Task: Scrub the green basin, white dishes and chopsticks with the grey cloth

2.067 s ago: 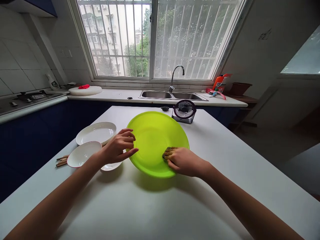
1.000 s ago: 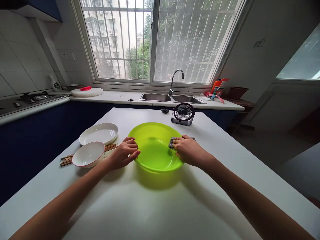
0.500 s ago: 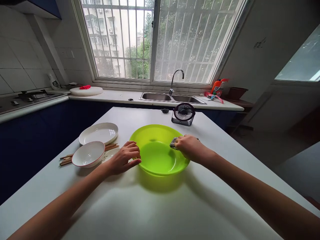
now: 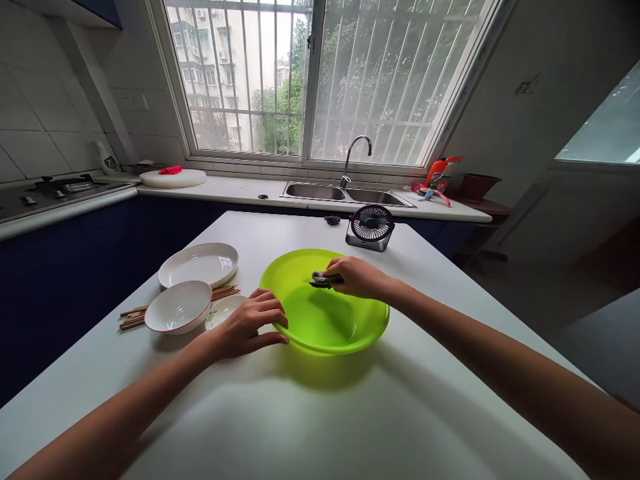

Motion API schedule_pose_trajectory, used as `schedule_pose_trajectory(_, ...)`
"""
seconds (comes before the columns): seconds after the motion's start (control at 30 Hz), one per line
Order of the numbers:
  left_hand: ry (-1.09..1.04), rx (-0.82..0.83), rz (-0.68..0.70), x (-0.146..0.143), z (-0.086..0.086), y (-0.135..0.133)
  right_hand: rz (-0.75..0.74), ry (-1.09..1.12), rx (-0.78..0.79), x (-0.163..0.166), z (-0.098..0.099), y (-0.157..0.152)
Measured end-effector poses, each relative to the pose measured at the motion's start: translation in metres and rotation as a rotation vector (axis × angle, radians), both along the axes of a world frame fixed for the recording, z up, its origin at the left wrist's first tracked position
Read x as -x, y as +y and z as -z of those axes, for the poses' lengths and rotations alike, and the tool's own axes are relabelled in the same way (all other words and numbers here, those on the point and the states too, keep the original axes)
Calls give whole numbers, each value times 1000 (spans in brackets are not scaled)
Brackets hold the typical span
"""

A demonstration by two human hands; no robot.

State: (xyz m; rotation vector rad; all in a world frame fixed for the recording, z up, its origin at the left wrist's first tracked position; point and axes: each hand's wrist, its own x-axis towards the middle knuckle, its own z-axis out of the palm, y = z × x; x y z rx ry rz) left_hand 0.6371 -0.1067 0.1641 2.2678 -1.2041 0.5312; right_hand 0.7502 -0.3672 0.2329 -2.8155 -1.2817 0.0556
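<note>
A bright green plastic basin (image 4: 320, 340) stands on the white table in front of me. My left hand (image 4: 257, 323) grips its left rim, fingers curled over the edge and thumb on the outside. Over the basin's inside, toward the far right, my right hand (image 4: 356, 276) pinches a bunched grey cloth (image 4: 323, 280). The cloth's shadow falls on the basin below; whether it touches the plastic I cannot tell.
Left of the basin are an oval white plate (image 4: 199, 265), a red-rimmed bowl (image 4: 179, 307), a small patterned dish (image 4: 225, 308) and wooden chopsticks (image 4: 133, 319). Behind it stand a small fan (image 4: 371, 225) and a dark scouring pad (image 4: 332, 220). A double sink (image 4: 315, 192) lies beyond.
My right hand has moved left with the cloth, from the basin's right rim to above its inside. The basin has shifted slightly right, with my left hand staying on its rim.
</note>
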Motion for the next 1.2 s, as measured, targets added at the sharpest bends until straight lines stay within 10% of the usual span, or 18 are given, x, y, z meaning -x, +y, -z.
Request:
schedule_pose_trajectory(0.57,0,23,4,4,4,-5,26,63,213,-1,41,24)
schedule_pose_trajectory(1.2,120,20,-17,0,1,-1,-179,112,109,-13,58,34)
